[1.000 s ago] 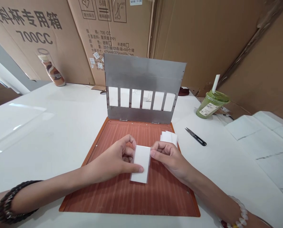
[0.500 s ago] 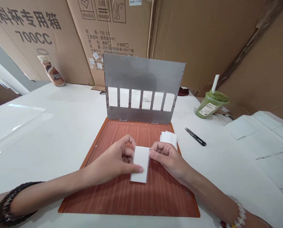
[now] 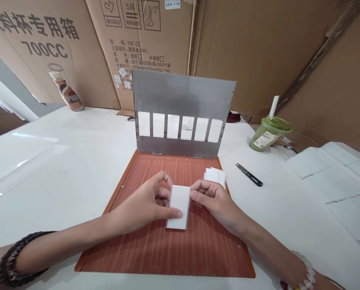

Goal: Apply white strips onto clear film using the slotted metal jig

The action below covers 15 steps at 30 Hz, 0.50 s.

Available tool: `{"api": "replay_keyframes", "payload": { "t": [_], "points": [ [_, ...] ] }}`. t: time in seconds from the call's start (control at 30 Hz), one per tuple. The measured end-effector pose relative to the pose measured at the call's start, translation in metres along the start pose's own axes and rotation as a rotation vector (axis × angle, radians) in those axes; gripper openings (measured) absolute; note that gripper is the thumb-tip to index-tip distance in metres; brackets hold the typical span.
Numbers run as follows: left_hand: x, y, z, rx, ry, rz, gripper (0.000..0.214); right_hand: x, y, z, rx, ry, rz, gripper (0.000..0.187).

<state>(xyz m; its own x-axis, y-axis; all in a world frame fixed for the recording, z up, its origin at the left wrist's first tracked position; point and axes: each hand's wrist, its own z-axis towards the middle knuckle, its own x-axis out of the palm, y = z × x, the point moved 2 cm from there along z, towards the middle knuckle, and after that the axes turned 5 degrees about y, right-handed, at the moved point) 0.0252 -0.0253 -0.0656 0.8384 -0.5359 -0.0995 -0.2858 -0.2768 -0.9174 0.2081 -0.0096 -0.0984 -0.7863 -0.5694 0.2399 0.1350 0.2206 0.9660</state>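
Observation:
A small white card [image 3: 179,201] with clear edges is held up over the reddish-brown board [image 3: 155,253]. My left hand [image 3: 154,199] grips its left side, thumb across the front and fingers behind. At the card's upper right corner, my right hand [image 3: 211,197] pinches the edge between thumb and forefinger. Behind my right hand, several more white cards [image 3: 215,175] lie in a loose pile on the board's right side. A grey metal plate [image 3: 182,94] with a row of rectangular windows stands raised, hinged to the board's far edge.
Black thread snips [image 3: 249,175] lie on the white table [image 3: 86,161] right of the board. Farther back stands a green drink cup [image 3: 269,135] with a straw; a bottle [image 3: 67,92] is at far left. Clear sheets [image 3: 16,157] lie left, white packs [image 3: 346,181] right. Cardboard boxes [image 3: 228,40] wall the back.
The card's lower edge has risen slightly, so it tilts a little differently. Both hands keep the same hold and place.

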Motion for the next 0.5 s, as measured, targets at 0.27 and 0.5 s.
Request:
{"api": "replay_keyframes", "payload": {
  "t": [0.27,0.5],
  "points": [
    [0.0,0.0,-0.001,0.007,0.022,-0.019,0.047,-0.004,0.011,-0.004,-0.028,-0.039,-0.153,0.023],
    [0.004,-0.002,-0.004,0.142,0.069,0.076,0.059,-0.019,0.032,-0.014,-0.124,-0.174,-0.536,0.019]
  ]
}}
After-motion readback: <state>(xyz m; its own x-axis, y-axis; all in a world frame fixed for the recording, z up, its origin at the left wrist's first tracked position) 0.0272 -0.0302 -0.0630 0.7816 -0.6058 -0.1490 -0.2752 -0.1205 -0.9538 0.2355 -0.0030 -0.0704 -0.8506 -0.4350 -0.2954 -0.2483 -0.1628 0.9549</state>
